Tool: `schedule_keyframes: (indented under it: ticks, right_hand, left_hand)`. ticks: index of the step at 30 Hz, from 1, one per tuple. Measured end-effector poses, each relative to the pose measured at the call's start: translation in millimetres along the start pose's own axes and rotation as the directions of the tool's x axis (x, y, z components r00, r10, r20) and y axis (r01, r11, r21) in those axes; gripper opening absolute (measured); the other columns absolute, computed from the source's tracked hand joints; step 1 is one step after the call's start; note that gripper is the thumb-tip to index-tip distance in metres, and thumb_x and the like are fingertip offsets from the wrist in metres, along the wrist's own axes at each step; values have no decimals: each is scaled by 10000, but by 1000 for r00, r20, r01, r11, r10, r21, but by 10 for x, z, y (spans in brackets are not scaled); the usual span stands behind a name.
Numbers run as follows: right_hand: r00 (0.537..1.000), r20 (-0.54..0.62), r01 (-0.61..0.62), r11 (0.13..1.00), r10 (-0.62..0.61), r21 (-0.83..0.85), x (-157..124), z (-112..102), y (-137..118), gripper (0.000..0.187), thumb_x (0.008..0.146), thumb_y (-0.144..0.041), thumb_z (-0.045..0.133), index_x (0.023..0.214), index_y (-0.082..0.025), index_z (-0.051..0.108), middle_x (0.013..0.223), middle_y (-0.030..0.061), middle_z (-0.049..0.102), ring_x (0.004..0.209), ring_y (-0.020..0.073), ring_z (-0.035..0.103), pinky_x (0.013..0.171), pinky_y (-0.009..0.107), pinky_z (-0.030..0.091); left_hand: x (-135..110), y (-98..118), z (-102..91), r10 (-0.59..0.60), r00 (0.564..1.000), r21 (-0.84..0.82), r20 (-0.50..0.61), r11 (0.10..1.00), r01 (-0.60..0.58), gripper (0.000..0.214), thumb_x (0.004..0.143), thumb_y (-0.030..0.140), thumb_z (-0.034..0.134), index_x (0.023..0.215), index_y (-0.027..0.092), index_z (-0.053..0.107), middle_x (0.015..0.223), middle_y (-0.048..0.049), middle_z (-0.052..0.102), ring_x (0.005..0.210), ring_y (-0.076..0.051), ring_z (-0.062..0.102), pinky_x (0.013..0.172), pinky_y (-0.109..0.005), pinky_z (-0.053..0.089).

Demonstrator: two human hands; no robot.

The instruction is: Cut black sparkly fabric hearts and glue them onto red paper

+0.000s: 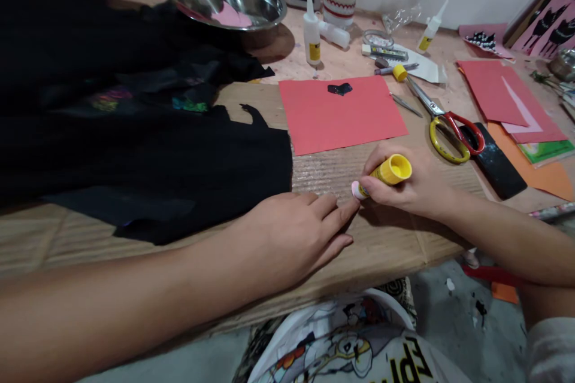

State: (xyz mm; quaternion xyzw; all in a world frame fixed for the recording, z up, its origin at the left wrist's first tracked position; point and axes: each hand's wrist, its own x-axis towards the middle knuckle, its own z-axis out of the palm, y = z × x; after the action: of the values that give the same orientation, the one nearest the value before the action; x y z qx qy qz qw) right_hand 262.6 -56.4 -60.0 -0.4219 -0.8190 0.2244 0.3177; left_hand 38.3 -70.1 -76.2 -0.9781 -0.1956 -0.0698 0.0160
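Note:
My right hand (411,182) is wrapped round a yellow glue stick (386,173), held sideways with its white tip pointing left. The tip touches a small pink scrap (356,190) pinned on the cardboard sheet (386,245). My left hand (296,236) lies flat on the cardboard, fingers stretched out, its fingertips right at the scrap and the glue tip. Just beyond both hands lies a red paper sheet (341,116) with a small black cut-out shape (340,89) on it.
Black paper (157,149) covers the table's left. Yellow-and-red scissors (442,119) and a black phone (494,161) lie right of the red sheet. A steel bowl (229,0), glue bottles (311,33), the yellow glue cap (399,73) and more coloured papers (512,99) sit further back.

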Motion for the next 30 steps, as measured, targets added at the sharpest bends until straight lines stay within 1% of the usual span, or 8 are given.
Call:
schedule_keyframes:
  ticks: [5,7,13,15,20,25,27,30]
  right_hand:
    - [996,88,-10,1000,7,26,23,18,-10,232,895,-411,658,823,-190,645,807,18,713,688,135,621,668,258,473]
    - [996,87,12,1000,-14,23,29,-3,-18,235,903,-406,661,830,-183,654,817,22,717,704,137,632,680,259,476]
    - [992,-118,36,998,-42,-50,-13,-116,-48,254,920,-420,640,801,-196,651,737,6,690,656,135,620,628,259,469]
    - [990,-132,37,997,-46,-71,-28,-114,-49,255,918,-401,627,762,-199,633,682,-8,663,606,124,592,589,253,447]
    - [997,-42,68,996,-70,-62,-15,-24,-16,210,896,-333,612,735,-199,599,657,-23,649,572,104,575,563,232,414]
    - [992,44,121,972,-115,-199,-7,-87,-10,207,881,-283,628,703,-189,579,614,-32,601,542,96,531,537,235,385]
    - [982,10,184,963,-186,-198,-23,-146,-20,215,886,-286,648,703,-193,586,625,-28,612,552,101,547,542,239,403]
    - [952,-190,216,967,-240,-137,-40,-230,-28,187,923,-322,658,777,-207,641,711,-7,673,623,127,619,608,263,487]
  left_hand:
    - [-22,-3,37,9,999,-16,-37,1000,-9,430,1030,367,466,1328,78,581,860,-94,703,667,-255,694,541,-362,528]
    - [-23,-4,47,9,999,-9,-43,1000,-10,426,1032,366,457,1318,80,590,884,-103,712,670,-255,696,541,-364,532]
    - [-9,0,23,19,998,7,-63,1000,-19,449,1045,357,431,1349,59,574,814,-84,696,658,-234,685,566,-345,540]
    - [-5,2,15,19,997,9,-68,1000,-19,444,1043,356,437,1336,56,584,799,-81,689,645,-231,679,557,-343,534]
    - [2,-1,19,25,997,25,-70,999,-23,420,1038,348,451,1312,66,598,778,-66,677,598,-224,660,510,-337,497]
    - [-2,0,29,29,997,41,-73,999,-26,437,1054,358,405,1327,67,584,779,-63,676,601,-220,661,516,-336,493]
    - [-6,0,34,28,996,33,-87,999,-25,439,1061,348,381,1323,59,583,786,-65,676,611,-227,668,520,-345,499]
    - [-15,-2,40,18,995,10,-94,1000,-17,446,1068,352,360,1340,63,564,817,-66,687,636,-232,679,549,-357,517]
